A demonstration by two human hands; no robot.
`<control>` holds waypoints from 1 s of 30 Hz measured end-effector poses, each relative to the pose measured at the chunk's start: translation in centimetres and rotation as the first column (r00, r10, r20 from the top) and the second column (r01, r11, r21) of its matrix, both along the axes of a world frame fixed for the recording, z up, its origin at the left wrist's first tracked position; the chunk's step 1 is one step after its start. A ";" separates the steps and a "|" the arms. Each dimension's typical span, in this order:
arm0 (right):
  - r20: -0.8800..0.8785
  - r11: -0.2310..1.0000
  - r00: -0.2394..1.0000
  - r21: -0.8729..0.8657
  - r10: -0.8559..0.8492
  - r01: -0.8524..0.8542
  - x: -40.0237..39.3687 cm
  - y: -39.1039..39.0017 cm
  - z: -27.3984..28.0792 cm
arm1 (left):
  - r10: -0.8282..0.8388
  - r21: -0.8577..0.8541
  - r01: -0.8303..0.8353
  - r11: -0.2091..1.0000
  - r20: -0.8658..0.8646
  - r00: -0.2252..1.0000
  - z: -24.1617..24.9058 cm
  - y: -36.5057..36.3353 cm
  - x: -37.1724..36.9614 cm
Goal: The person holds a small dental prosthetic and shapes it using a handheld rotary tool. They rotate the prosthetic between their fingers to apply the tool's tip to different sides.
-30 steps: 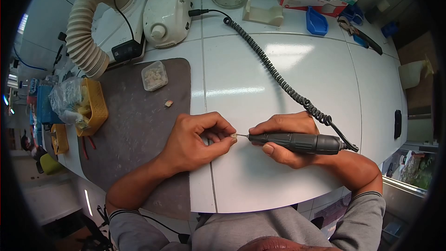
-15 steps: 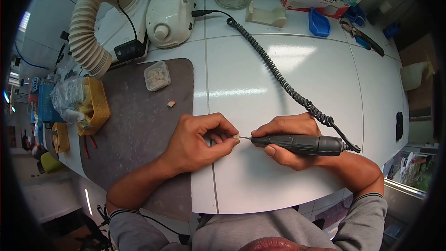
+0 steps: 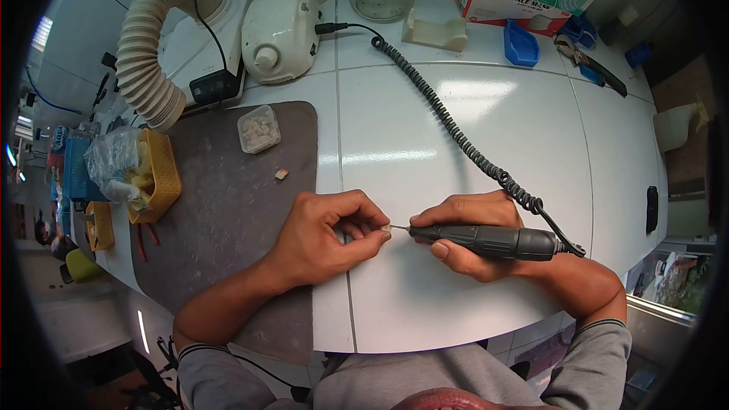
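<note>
Tooth piece (image 3: 386, 228), tiny and pale, pinched by left hand (image 3: 323, 237) fingertips.

Grey sleeves (image 3: 600, 349) pushed up, forearms bare.

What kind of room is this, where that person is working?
Probably a dental lab workbench. The right hand holds a corded grinding handpiece against a tiny tooth-like piece pinched in the left hand. A suction hose and small tub of tooth-like bits sit nearby.
</note>
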State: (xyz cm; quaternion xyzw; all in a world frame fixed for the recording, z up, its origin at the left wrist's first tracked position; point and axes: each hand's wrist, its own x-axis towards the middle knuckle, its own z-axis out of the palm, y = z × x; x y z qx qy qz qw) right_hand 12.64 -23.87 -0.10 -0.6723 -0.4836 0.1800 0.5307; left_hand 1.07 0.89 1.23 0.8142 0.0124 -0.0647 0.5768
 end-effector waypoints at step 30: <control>-0.038 1.000 0.999 0.004 -0.009 0.010 0.0 -0.2 -0.2 | 0.004 0.010 -0.004 1.000 0.002 1.000 0.2 0.0 0.1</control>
